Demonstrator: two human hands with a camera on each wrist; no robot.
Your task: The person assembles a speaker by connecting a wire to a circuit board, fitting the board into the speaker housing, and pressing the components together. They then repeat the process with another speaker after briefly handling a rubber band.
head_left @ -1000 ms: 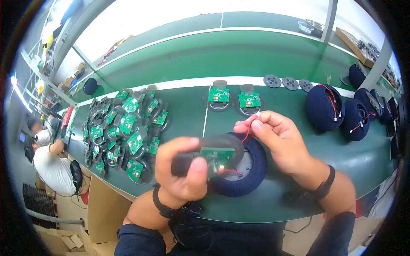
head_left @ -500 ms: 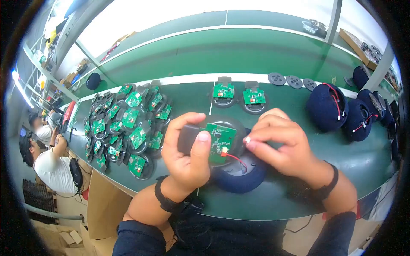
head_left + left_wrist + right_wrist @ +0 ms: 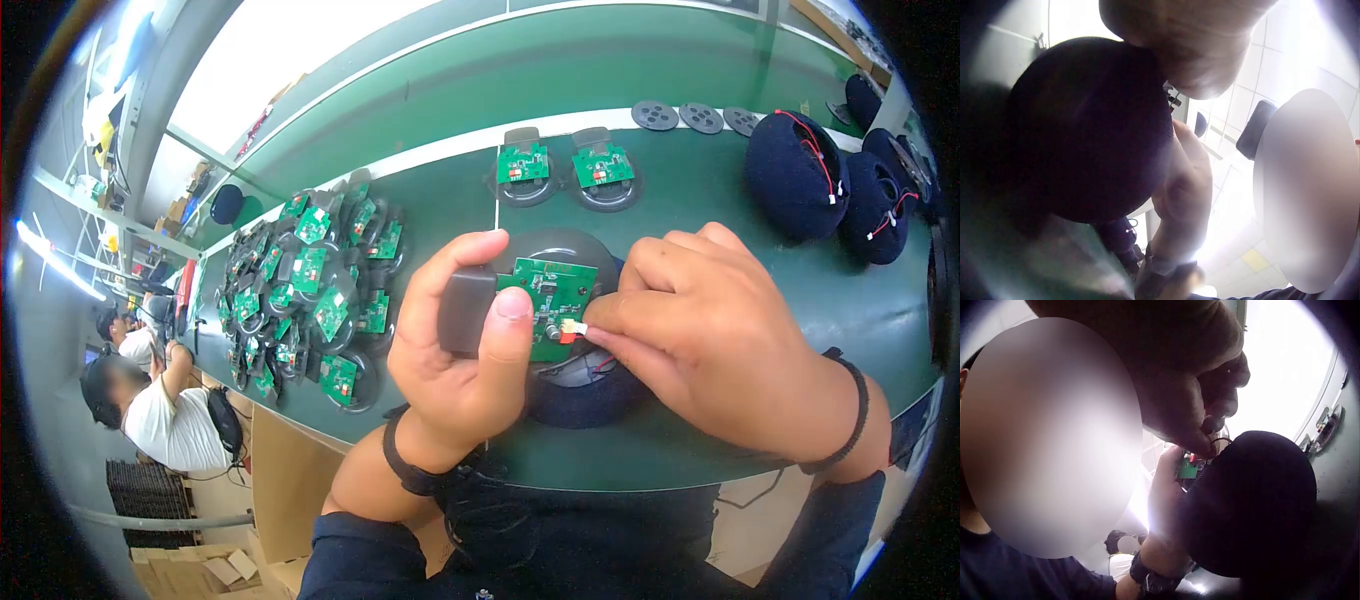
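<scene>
In the head view the left hand (image 3: 462,350) grips a dark round housing (image 3: 560,245) by its grey tab, thumb over the edge of its green circuit board (image 3: 568,285). Thumb and forefinger of the right hand (image 3: 700,335) pinch a small white connector (image 3: 575,327) at the red socket on the board's lower part. Beneath both hands lies a dark blue padded ear cup (image 3: 590,400), partly covered, with a red wire inside. The right wrist view shows the cup (image 3: 1254,506) large and dark beside the board (image 3: 1188,467).
A pile of housings with green boards (image 3: 310,270) covers the left of the table. Two more (image 3: 523,165) stand behind the hands. Dark cups with red wires (image 3: 795,175) and grey perforated discs (image 3: 700,118) are at the back right. Another person (image 3: 165,410) sits far left.
The right hand has brought the white connector leftward from beside the housing to the board's socket. The left hand has turned the board face up to view. The head view has shifted.
</scene>
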